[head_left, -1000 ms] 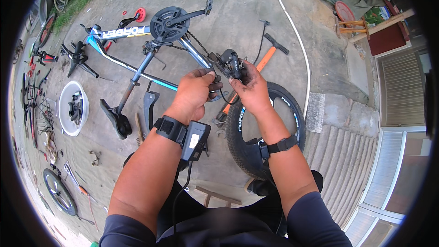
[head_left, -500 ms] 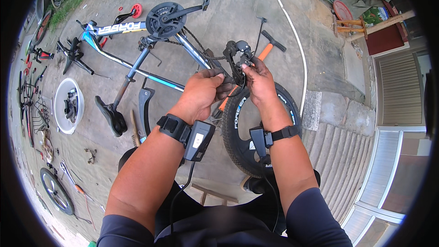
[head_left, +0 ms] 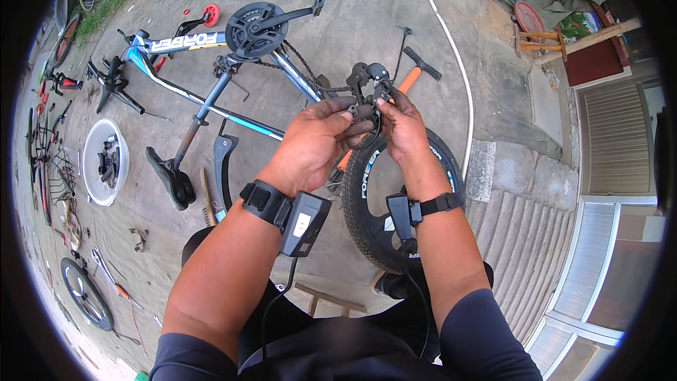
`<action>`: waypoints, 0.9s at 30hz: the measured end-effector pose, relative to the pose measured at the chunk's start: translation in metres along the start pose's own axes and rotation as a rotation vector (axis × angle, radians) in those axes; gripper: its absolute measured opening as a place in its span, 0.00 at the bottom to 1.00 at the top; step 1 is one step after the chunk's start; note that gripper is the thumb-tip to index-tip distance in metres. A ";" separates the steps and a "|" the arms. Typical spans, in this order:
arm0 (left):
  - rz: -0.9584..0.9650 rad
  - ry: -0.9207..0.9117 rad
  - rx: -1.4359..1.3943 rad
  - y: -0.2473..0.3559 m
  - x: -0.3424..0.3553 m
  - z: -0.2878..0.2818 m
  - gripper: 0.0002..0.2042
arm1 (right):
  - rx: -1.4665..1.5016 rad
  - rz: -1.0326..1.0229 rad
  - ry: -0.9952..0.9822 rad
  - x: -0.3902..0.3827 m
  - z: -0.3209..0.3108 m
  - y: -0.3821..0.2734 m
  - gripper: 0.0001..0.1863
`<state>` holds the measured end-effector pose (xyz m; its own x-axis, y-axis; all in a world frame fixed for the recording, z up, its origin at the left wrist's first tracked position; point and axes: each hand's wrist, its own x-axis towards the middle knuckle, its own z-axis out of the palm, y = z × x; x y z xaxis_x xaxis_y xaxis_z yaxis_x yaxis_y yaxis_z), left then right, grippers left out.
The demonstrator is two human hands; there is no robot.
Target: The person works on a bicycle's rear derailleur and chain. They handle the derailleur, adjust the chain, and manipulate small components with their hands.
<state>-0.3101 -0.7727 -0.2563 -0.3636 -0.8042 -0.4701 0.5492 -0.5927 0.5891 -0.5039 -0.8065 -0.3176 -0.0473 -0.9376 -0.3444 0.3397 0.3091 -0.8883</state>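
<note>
Just in front of me, a black rear derailleur hangs by the chain of a blue and white bicycle frame. My right hand grips the derailleur's right side, thumb and fingers closed on it. Beside it, my left hand is closed, with a small round metal part at its fingertips; whether this is a nut or a bolt I cannot tell. The fingers on both hands are blackened. A black cable curves below the derailleur, partly behind my fingers.
Below my right hand lies a bicycle wheel with a knobby tyre. An orange-bodied pump lies beyond the hands. To the left stand a white basin of parts, a saddle on the frame, and wrenches. A white hose runs along the right.
My left fingers have shifted up and curled, bringing the small metal part into sight at their tips. The right hand keeps its grip on the derailleur, almost unmoved.
</note>
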 end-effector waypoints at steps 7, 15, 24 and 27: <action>0.050 -0.150 -0.068 0.007 -0.012 0.004 0.16 | 0.028 0.014 0.005 -0.001 0.000 -0.002 0.24; 0.058 -0.194 -0.109 0.006 -0.015 0.005 0.14 | 0.035 -0.005 0.000 0.002 -0.003 0.001 0.24; 0.062 -0.196 -0.139 0.008 -0.019 0.006 0.13 | 0.033 0.013 0.005 -0.001 -0.001 -0.001 0.24; 0.066 -0.201 -0.166 0.008 -0.020 0.006 0.11 | 0.039 0.021 0.005 -0.001 -0.001 0.000 0.24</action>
<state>-0.3025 -0.7615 -0.2384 -0.4562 -0.8431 -0.2848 0.6866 -0.5371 0.4900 -0.5050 -0.8056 -0.3173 -0.0448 -0.9302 -0.3642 0.3773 0.3218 -0.8683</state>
